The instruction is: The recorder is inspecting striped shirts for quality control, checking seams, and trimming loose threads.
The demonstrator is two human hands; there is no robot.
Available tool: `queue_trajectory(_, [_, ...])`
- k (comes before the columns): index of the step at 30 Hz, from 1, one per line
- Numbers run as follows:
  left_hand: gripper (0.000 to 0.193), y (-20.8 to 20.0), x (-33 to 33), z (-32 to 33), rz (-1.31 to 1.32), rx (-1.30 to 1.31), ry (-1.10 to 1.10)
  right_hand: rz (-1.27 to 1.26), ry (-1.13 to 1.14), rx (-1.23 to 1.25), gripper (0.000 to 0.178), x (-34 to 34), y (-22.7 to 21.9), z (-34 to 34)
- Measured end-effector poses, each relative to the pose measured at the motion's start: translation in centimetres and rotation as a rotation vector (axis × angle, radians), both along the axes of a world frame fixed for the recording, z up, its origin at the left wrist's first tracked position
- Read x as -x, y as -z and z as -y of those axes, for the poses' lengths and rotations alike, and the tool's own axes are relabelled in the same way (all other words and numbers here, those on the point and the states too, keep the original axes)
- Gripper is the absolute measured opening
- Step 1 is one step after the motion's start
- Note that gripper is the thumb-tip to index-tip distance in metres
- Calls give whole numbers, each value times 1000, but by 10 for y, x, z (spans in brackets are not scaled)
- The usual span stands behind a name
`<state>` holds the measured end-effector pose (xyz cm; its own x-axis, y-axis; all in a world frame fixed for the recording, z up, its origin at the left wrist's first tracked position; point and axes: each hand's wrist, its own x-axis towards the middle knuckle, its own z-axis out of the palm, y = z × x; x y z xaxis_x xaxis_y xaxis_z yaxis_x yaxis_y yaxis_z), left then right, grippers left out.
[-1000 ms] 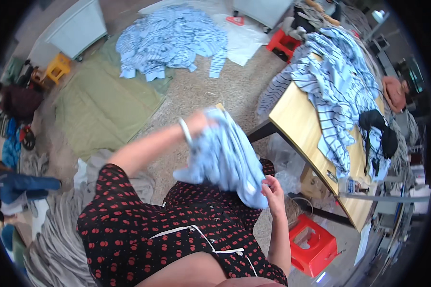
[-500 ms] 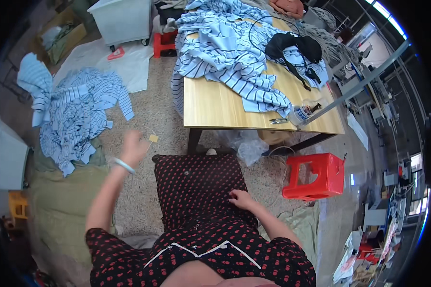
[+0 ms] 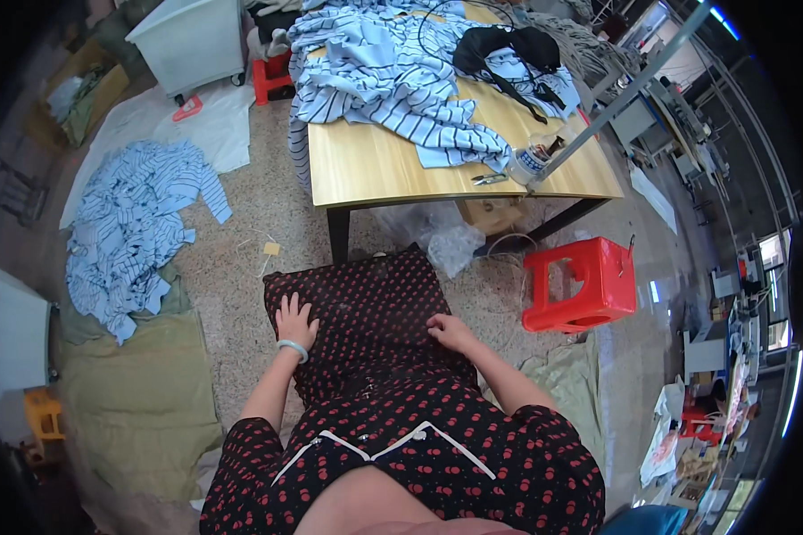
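My left hand (image 3: 295, 323) lies flat on my lap with its fingers spread and nothing in it. It wears a pale bracelet (image 3: 293, 349). Under both hands is my black garment with a red pattern (image 3: 357, 308). Against the right side of my lap rests my right hand (image 3: 452, 333), fingers curled in; whether anything is inside them is hidden. To the left, a loose heap of light blue striped garments (image 3: 134, 227) lies on the floor, partly over a white sheet (image 3: 232, 143) and a green cloth (image 3: 138, 392).
Ahead stands a wooden table (image 3: 375, 169) bearing more striped garments (image 3: 366, 80), a black bag (image 3: 509, 53), small snips (image 3: 490, 179) and a clear container (image 3: 528, 162). A red stool (image 3: 602, 285) is at right, a metal pole (image 3: 625, 94) beside the table, a wheeled white bin (image 3: 192, 45) far left.
My left hand has drawn back from over the floor onto my lap. A striped garment that was in the air above the left heap has dropped onto it. My right hand stays on my lap.
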<state>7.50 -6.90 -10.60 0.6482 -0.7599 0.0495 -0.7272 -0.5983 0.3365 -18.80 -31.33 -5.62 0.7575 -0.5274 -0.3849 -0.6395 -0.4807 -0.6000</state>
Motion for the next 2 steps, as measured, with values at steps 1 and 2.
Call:
queue_trajectory(1, [42, 0, 1, -4, 14, 23, -4, 3, 11, 5, 21, -1, 4, 1])
queue_trajectory(2, [41, 0, 4, -8, 8, -2, -24, 1, 14, -5, 19, -1, 8, 2])
